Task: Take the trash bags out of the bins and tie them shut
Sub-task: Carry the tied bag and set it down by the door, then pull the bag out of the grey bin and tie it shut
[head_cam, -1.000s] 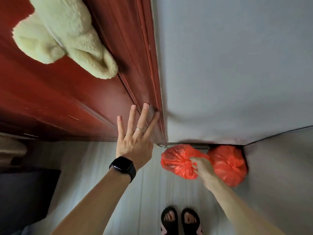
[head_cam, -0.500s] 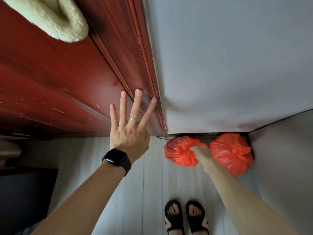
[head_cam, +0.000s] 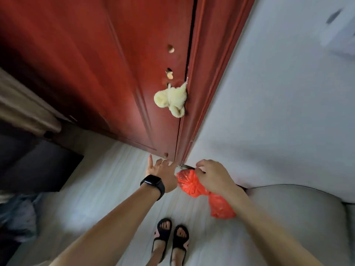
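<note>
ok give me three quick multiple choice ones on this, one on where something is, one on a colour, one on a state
1. Where does the cream plush toy hang?
A) on the grey sofa
B) on the red door
C) on the floor

2. What colour are the trash bags?
A) black
B) blue
C) red

3. How is the left hand?
A) open, fingers spread, holding nothing
B) gripping a bag
C) clenched in a fist

Answers:
1 B: the plush toy hangs against the red door, near its edge.
2 C: the trash bags gripped by the right hand are bright red.
3 A: the left hand reaches toward the foot of the door with spread fingers.
</note>
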